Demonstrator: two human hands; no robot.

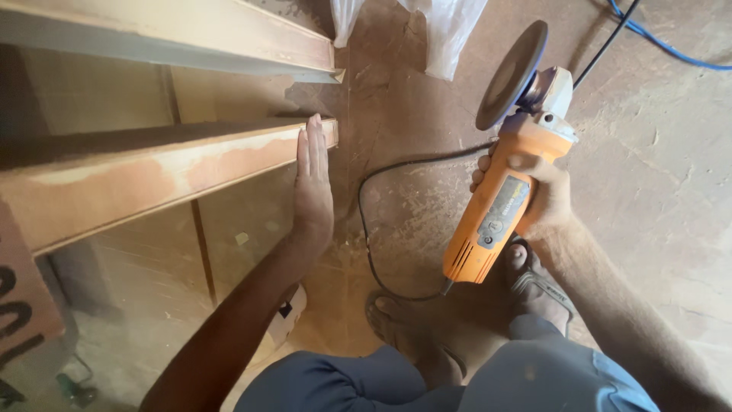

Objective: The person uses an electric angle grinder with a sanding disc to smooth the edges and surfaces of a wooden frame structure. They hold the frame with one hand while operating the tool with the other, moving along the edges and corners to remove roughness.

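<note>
The pale, patchily sanded wooden shelf edge (191,172) is touched by the flat, released left hand (313,187), while the orange disc grinder (499,187) is gripped, lifted clear, in the right hand (537,194), reddish patches apparently left unsanded.

Held an orange angle grinder (496,217) upright, gripped round its body by the right hand (543,197), dark sanding disc (512,75) tilted at the top, edge-on, clear of any surface. Trailed a black cord (381,229) from the grinder's lower end in a loop across the floor. Lay flat against the front edge of a wooden board (152,179), the left hand (313,183), fingers straight and together. Showed pale and reddish patches along that edge, the board running level, dusted.
</note>
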